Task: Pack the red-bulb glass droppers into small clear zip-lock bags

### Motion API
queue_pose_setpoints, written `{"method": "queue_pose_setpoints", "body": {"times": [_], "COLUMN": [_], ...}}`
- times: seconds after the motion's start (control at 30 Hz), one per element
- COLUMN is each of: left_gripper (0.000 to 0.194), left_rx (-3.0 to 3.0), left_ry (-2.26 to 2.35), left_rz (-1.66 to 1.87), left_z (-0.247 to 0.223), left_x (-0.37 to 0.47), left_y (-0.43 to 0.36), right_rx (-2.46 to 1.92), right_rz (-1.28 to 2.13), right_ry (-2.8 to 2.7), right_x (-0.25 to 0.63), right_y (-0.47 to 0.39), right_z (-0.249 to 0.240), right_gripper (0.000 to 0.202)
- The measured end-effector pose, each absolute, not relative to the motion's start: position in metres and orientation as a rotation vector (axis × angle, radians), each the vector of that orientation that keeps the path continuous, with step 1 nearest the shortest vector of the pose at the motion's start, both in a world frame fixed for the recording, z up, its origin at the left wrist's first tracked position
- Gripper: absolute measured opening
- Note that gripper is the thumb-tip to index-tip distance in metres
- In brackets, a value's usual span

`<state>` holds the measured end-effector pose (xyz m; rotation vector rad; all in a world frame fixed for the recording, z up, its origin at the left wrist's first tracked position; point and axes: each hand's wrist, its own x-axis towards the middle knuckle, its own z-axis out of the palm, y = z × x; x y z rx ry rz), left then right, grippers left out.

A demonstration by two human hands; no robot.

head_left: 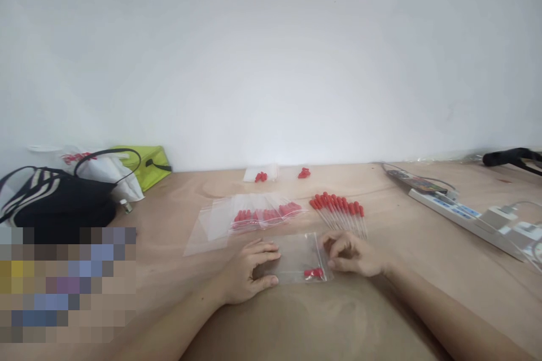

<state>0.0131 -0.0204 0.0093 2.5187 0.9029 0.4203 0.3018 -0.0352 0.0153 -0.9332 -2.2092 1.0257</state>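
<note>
A clear zip bag point(292, 256) lies flat on the table in front of me, with red rubber dropper bulbs point(314, 273) inside near its zip end. My left hand point(254, 268) rests on the bag's left end, thumb and fingers apart. At the right edge, by the zip, the fingers of my right hand point(351, 256) are curled, with thumb and forefinger closed at the bag's edge. Just beyond lie several filled zip bags point(266, 214), overlapping, with red bulbs in them. To their right, glass droppers point(339, 208) with red bulbs are fanned out.
Loose red bulbs point(304, 173) and a small stack of bags point(254, 174) lie near the wall. A power strip point(466, 220) with plugs and a phone point(423, 185) are at right. A black bag point(59, 203) and a green bag point(148, 166) stand at left.
</note>
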Motion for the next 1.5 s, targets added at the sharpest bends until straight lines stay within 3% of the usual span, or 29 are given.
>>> {"method": "queue_pose_setpoints", "body": {"times": [0.27, 0.43, 0.57, 0.7, 0.83, 1.03, 1.3, 1.5], "left_gripper": [0.033, 0.031, 0.031, 0.031, 0.030, 0.030, 0.038, 0.045], "left_rx": [2.537, 2.509, 2.496, 2.482, 2.464, 2.486, 2.537, 2.519], "left_ry": [0.913, 0.934, 0.954, 0.955, 0.951, 0.953, 1.003, 1.093], "left_rz": [0.467, 0.507, 0.508, 0.509, 0.525, 0.530, 0.472, 0.445], "left_z": [0.009, 0.011, 0.012, 0.012, 0.014, 0.013, 0.009, 0.011], "left_x": [0.015, 0.016, 0.016, 0.016, 0.018, 0.017, 0.016, 0.020], "left_y": [-0.020, -0.021, -0.021, -0.022, -0.023, -0.021, -0.021, -0.024], "right_rx": [-1.830, -2.122, -2.181, -2.161, -2.034, -1.435, -1.209, -1.157], "right_rz": [0.221, 0.180, 0.201, 0.223, 0.262, 0.724, 0.967, 1.206], "right_ry": [-1.689, -1.540, -1.506, -1.488, -1.524, -1.252, -0.879, -0.985], "right_x": [0.310, 0.304, 0.298, 0.296, 0.304, 0.307, 0.278, 0.269], "right_y": [0.020, 0.045, 0.052, 0.054, 0.042, -0.009, -0.038, -0.051], "right_z": [0.007, 0.013, 0.012, 0.016, 0.023, -0.005, -0.021, -0.013], "right_gripper": [0.006, 0.023, 0.026, 0.024, 0.035, 0.062, 0.048, 0.038]}}
